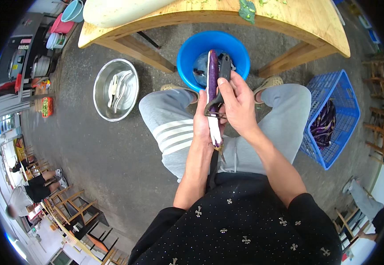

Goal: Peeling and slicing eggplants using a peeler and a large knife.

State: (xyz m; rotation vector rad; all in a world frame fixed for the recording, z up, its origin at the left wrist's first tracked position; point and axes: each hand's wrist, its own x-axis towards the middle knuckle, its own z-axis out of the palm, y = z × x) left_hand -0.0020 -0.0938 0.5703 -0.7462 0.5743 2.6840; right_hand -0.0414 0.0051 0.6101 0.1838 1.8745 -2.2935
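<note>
A long purple eggplant (213,71) lies in my left hand (201,122), its stem end towards me, with pale peeled strips along its skin. My right hand (238,102) grips a dark-handled peeler (225,68), whose blade rests across the eggplant near its middle. Beyond both hands stands a blue plastic basin (182,66) with dark peelings inside. On the left, a steel bowl (134,99) holds several pale peeled eggplants (117,91). Many unpeeled eggplants (324,124) lie in a blue plastic crate (342,132) at the right.
A wooden table (288,15) stands in front, bearing a large pale gourd or melon (112,13) and leafy scraps (247,11). One person (21,202) is at the far left, another (367,202) at the lower right. Wooden chairs (69,205) stand at the lower left.
</note>
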